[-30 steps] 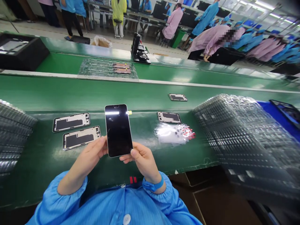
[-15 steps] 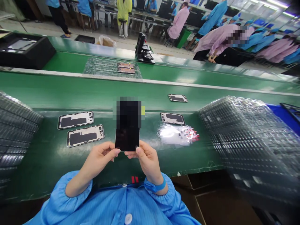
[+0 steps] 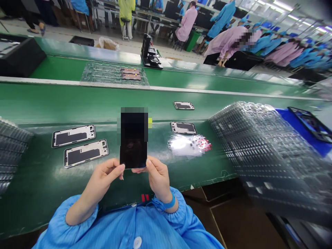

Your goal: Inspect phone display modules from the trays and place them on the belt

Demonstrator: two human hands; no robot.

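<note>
A black phone screen panel [image 3: 134, 145] with a small yellow tab at its upper right is held upright over the green bench. My left hand [image 3: 106, 176] pinches its lower left corner and my right hand [image 3: 155, 176] grips its lower right edge. Two phone frames [image 3: 73, 135] [image 3: 86, 153] lie flat to the left of my hands. Another frame [image 3: 183, 127] lies to the right, beside a pile of clear film pieces with red tabs [image 3: 189, 143].
Stacks of clear plastic trays stand at the right [image 3: 261, 145] and at the left edge [image 3: 10, 148]. A further frame [image 3: 183, 105] lies on the conveyor belt [image 3: 77, 100]. A clear tray with parts [image 3: 114, 73] and a black fixture [image 3: 149, 53] sit beyond. Other workers stand behind.
The panel has turned from tilted to straight upright and my grip has slid down to its bottom corners. The view has shifted slightly.
</note>
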